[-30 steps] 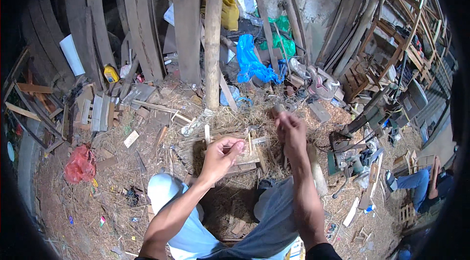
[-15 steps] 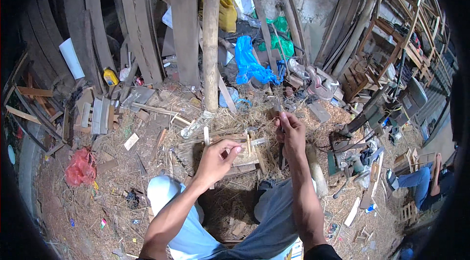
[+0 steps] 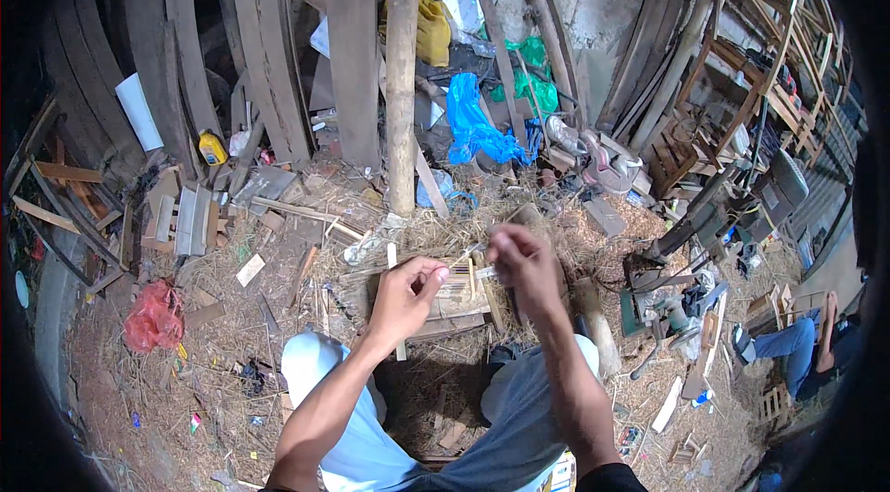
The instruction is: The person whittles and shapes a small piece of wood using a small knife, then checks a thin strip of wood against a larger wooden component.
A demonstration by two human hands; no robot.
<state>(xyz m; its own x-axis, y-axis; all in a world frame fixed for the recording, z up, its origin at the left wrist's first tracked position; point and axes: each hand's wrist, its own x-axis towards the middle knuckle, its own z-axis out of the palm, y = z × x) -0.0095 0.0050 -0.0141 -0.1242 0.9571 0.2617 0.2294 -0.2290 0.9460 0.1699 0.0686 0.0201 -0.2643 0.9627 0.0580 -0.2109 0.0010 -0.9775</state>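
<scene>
My left hand [image 3: 404,297] is closed in a pinch over a low wooden work surface [image 3: 454,305]; whatever is between its fingertips is too small to make out. A pale narrow wood strip [image 3: 400,350] runs under that hand, showing above and below it. To its right, my right hand [image 3: 527,271] hovers with curled fingers, smeared by motion, and its contents cannot be made out. Between the hands, several thin light sticks [image 3: 472,279] lie on the work surface.
Straw and wood scraps cover the ground around my knees. A wooden pole [image 3: 401,75] stands ahead, beside a blue plastic bag [image 3: 477,126]. A red plastic bag [image 3: 154,316] lies at left. A rusty metal stand [image 3: 681,237] rises at right; another person's leg [image 3: 788,344] shows beyond.
My right hand has come down and left, nearer the left hand and the work surface. My left hand has shifted slightly left, still pinched.
</scene>
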